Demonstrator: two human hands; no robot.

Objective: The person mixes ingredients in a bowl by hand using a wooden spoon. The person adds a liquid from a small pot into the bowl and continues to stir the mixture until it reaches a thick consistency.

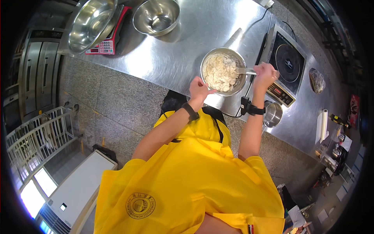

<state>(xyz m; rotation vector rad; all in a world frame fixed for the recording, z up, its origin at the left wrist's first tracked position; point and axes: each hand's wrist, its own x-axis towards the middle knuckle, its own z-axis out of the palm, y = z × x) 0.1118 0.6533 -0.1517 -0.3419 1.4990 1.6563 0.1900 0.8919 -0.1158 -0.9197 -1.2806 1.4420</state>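
The round stainless-steel mixing bowl of pale, lumpy dough (222,71) stood at the near edge of the long stainless-steel worktop (175,50). The left hand (200,89) rested against the bowl's near rim, fingers curled; whether they clamped the rim could not be told. The right hand (265,74) was closed around the handle of a metal spoon (245,71) whose blade lay in the mass at the bowl's right side.

To do this step well, in my judgement, the bowl needed firm bracing at the rim, since it sat close to the table edge, and the strokes were best kept low and inside the wall.

Just right of the bowl stood a black-and-silver induction hob (286,64), crowding the spoon hand. A small steel cup (272,114) sat near the right wrist. Well apart, at the far left, were two empty steel bowls, the larger (91,24) resting on a red kitchen scale (105,46), the smaller (156,16) beside it.
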